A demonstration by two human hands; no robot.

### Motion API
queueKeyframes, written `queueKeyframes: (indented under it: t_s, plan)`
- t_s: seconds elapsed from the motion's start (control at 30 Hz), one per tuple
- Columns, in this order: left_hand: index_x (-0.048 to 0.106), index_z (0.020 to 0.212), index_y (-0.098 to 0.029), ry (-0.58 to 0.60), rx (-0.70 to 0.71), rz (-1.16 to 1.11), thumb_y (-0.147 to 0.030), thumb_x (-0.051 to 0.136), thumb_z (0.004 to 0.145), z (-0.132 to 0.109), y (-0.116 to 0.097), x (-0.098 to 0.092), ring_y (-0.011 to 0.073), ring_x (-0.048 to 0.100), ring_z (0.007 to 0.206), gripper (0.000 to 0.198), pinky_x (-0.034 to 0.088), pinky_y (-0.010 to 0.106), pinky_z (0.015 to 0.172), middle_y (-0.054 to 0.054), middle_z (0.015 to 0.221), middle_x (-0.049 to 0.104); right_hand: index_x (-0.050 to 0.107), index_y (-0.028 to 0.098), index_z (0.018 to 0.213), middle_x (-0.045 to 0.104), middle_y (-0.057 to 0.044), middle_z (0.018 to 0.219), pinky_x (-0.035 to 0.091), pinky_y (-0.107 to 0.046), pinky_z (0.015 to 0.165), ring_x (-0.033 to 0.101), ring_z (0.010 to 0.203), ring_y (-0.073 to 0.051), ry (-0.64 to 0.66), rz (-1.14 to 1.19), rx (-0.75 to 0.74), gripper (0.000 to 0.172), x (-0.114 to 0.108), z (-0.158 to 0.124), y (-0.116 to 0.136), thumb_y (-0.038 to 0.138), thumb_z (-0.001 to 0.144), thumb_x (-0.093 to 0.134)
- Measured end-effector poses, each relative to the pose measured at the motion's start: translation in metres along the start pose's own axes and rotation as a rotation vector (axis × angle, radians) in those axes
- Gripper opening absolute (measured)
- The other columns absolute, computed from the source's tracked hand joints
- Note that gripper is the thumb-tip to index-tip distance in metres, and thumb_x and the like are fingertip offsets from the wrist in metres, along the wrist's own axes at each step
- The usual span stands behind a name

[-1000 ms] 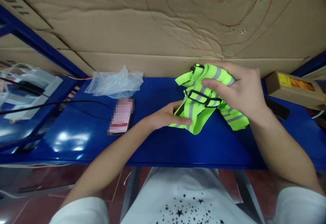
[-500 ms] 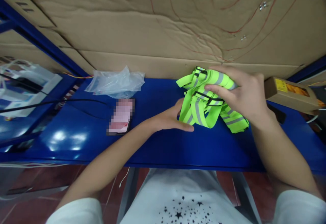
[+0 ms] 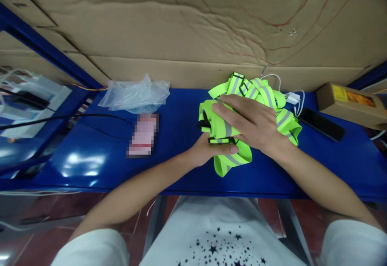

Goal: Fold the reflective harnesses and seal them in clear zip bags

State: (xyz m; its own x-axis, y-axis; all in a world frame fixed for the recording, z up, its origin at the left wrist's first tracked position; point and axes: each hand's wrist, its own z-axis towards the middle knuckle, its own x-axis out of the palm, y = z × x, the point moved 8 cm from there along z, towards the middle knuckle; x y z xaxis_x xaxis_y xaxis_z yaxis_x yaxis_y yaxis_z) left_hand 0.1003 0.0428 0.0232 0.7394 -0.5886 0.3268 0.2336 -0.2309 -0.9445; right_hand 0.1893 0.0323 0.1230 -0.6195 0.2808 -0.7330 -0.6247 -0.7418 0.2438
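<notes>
As the left hand holds neon straps, the right hand covers them.

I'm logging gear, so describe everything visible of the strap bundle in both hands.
The bundle is flat, yellow-green, fabric-looking webbing with grey stripes and black buckles, folded and bunched over the blue table, one loop drooping toward the near edge. The left hand holds it, thumb across its near side; the right hand lies over its top. Whether it joins the straps behind is unclear.

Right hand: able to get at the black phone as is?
Likely yes: nothing covers the black phone, though the right hand would first have to leave the yellow-green straps.
</notes>
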Motion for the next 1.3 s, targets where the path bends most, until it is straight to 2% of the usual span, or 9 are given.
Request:
queueKeyframes:
  t_s: [0.17,0.33,0.47,0.57,0.7,0.87,0.97,1.1,1.3]
  plan:
    - [0.071,0.096,-0.016,-0.092,-0.224,-0.349,-0.018,0.096,0.053,-0.008,0.019,0.016,0.0197,0.069,0.084,0.05,0.056,0.035,0.081,0.001,0.091,0.073,0.063,0.042,0.14,0.064,0.002,0.142,0.049,-0.046,0.115,0.061,0.133,-0.03,-0.024,-0.064,0.096,0.044,0.0,0.004,-0.008,0.038,0.096,0.065]
    - [0.072,0.08,-0.011,0.011,-0.216,-0.293,-0.023,0.092,0.064,-0.009,0.011,0.023,0.0115,0.063,0.072,0.029,0.051,0.026,0.073,0.002,0.078,0.068,0.063,0.034,0.141,0.066,-0.002,0.141,0.049,-0.042,0.113,0.063,0.13,-0.03,0.002,-0.092,0.161,0.053,-0.005,0.01,-0.011,0.055,0.092,0.068]
    - [0.073,0.09,-0.012,0.007,-0.209,-0.224,-0.029,0.091,0.068,-0.007,0.022,0.02,0.0147,0.068,0.081,0.033,0.052,0.028,0.079,0.004,0.083,0.071,0.067,0.031,0.135,0.072,-0.005,0.132,0.051,-0.042,0.109,0.067,0.123,-0.031,-0.137,-0.054,0.201,0.053,-0.025,0.013,-0.012,0.055,0.088,0.072]
    - [0.07,0.091,-0.013,0.112,-0.167,-0.181,-0.039,0.082,0.08,-0.001,0.022,0.02,0.017,0.071,0.077,0.031,0.053,0.031,0.078,0.004,0.078,0.069,0.072,0.031,0.127,0.074,-0.004,0.125,0.055,-0.044,0.101,0.07,0.115,-0.032,-0.173,0.006,0.305,0.047,-0.037,0.017,-0.022,0.054,0.087,0.075]
    - [0.07,0.096,-0.012,0.284,-0.061,0.164,-0.04,0.071,0.089,0.006,0.01,0.011,0.0098,0.058,0.056,0.029,0.046,0.024,0.056,0.001,0.071,0.064,0.079,0.03,0.103,0.079,0.0,0.099,0.061,-0.037,0.078,0.075,0.091,-0.025,0.03,0.335,0.467,0.034,-0.024,0.017,-0.04,0.059,0.091,0.066]
    - [0.074,0.092,-0.011,0.377,-0.003,0.359,-0.027,0.072,0.085,0.001,0.004,0.01,0.0145,0.065,0.077,0.018,0.053,0.025,0.067,0.009,0.089,0.073,0.08,0.027,0.096,0.078,0.0,0.089,0.059,-0.032,0.072,0.074,0.084,-0.023,0.367,0.652,0.592,0.037,0.011,0.003,-0.046,0.061,0.09,0.066]
    - [0.072,0.104,-0.011,0.46,-0.023,0.336,-0.032,0.064,0.093,-0.008,0.006,0.024,0.0152,0.066,0.078,0.025,0.054,0.026,0.066,0.011,0.092,0.073,0.075,0.026,0.099,0.076,-0.001,0.097,0.058,-0.032,0.074,0.072,0.09,-0.023,0.369,0.591,0.619,0.034,0.02,0.001,-0.051,0.058,0.088,0.07]
    - [0.072,0.104,-0.01,0.415,-0.048,0.342,-0.032,0.064,0.094,-0.008,0.002,0.025,0.0137,0.064,0.075,0.025,0.054,0.024,0.065,0.009,0.088,0.071,0.067,0.025,0.105,0.072,-0.002,0.103,0.057,-0.03,0.074,0.069,0.093,-0.02,0.274,0.598,0.601,0.033,0.024,0.003,-0.06,0.051,0.086,0.073]
    - [0.073,0.108,-0.011,0.489,-0.073,0.394,-0.033,0.06,0.097,-0.008,0.0,0.024,0.0133,0.064,0.076,0.028,0.054,0.023,0.068,0.009,0.088,0.071,0.069,0.026,0.106,0.076,-0.002,0.104,0.06,-0.033,0.08,0.073,0.094,-0.019,0.445,0.937,0.763,0.028,0.049,-0.013,-0.058,0.05,0.095,0.063]
